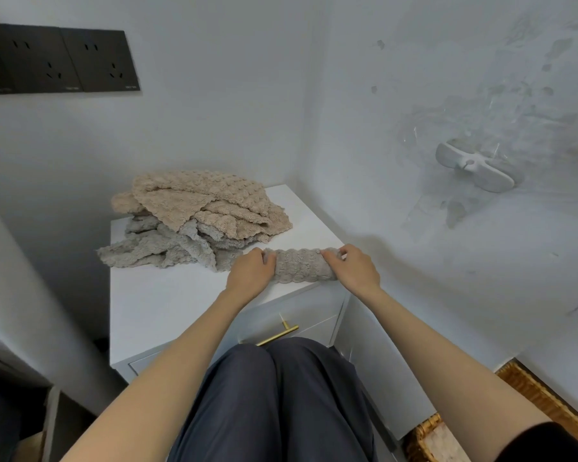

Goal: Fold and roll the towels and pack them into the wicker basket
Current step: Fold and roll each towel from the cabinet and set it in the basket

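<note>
Towel rolling was the step in hand, as I judged it: one grey towel (299, 264) lay as a tight roll on top of the cabinet (167, 295), at its front right edge. My left hand (251, 272) gripped the roll's left end, fingers curled over it; my right hand (353, 266) gripped the right end the same way. Toward the back of the cabinet sat a loose pile of towels (201, 208), beige over grey, not yet folded. Next, I reckoned, the roll had to be lifted without loosening and carried down to the wicker basket (426, 440) on the floor off the cabinet's right side, only partly in view.
</note>
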